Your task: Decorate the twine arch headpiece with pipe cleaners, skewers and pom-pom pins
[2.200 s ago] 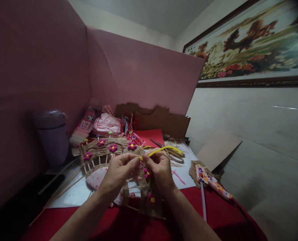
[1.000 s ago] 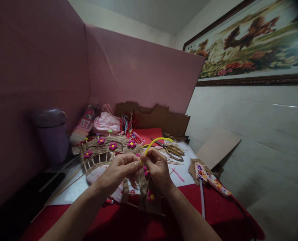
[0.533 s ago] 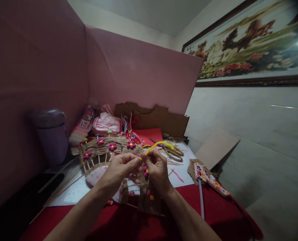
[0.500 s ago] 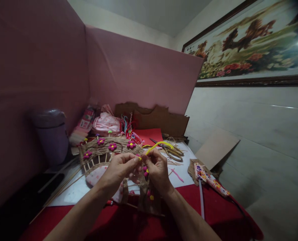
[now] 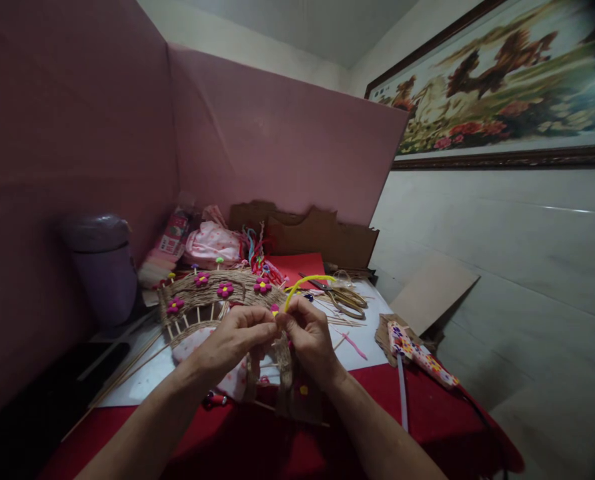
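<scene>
A fuzzy yellow pipe cleaner (image 5: 305, 283) curves up and to the right out of the fingers of my right hand (image 5: 308, 337), which pinches it. Close against it, my left hand (image 5: 245, 333) is closed in a pinch at the same pipe cleaner's lower end; the tips meet, so the exact grip is partly hidden. Behind and below both hands lies a curved twine-wrapped craft piece (image 5: 250, 293) with thin stick spokes. Magenta flowers with yellow centres, such as one flower (image 5: 225, 289), dot its band. My hands cover part of the band.
Scissors (image 5: 347, 301) with gold handles lie among thin sticks right of my hands. A flower-patterned glue gun (image 5: 420, 357) rests on cardboard at the right. A pink pipe cleaner (image 5: 352, 345), red paper (image 5: 297, 267) and a lidded purple bin (image 5: 105, 273) are around.
The yellow pipe cleaner has swung more upright, its free end arching higher and to the left. My hands have shifted slightly, still pinched together.
</scene>
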Demonstrator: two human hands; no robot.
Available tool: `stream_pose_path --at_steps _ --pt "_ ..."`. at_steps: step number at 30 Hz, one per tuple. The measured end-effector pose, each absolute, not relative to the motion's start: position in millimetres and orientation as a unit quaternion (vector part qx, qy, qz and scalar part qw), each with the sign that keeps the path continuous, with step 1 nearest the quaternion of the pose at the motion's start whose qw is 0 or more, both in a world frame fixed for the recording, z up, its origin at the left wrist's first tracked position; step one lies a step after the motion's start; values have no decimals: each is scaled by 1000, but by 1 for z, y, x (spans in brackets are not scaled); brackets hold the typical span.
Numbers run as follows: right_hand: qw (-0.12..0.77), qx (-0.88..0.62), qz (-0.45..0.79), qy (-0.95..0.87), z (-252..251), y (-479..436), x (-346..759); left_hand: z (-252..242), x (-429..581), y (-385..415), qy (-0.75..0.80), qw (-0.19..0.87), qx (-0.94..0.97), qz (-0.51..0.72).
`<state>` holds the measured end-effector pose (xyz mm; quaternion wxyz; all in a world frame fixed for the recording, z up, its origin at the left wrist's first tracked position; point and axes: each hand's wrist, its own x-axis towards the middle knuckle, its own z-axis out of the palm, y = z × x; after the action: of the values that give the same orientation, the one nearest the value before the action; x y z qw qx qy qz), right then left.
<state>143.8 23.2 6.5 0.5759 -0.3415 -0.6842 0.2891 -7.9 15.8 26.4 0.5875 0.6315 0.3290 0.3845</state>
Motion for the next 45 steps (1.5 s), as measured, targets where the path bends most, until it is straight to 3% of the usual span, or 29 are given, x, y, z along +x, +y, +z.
stream_pose_path --at_steps 9,18,29,36,40,45 --pt "637 -348 291 -624 5 26 141 27 4 14 337 597 574 448" --pt "623 -332 330 -627 4 25 142 24 1 17 332 580 573 474" --pt "594 -275 369 -660 8 20 142 26 -10 16 325 622 611 367" --pt "663 -300 370 -578 10 24 138 30 -1 15 332 585 585 454" --pt "669 -270 389 -573 10 23 135 30 0 15 331 599 564 462" --pt "650 -272 328 -629 5 26 139 27 -1 17 336 594 539 494"
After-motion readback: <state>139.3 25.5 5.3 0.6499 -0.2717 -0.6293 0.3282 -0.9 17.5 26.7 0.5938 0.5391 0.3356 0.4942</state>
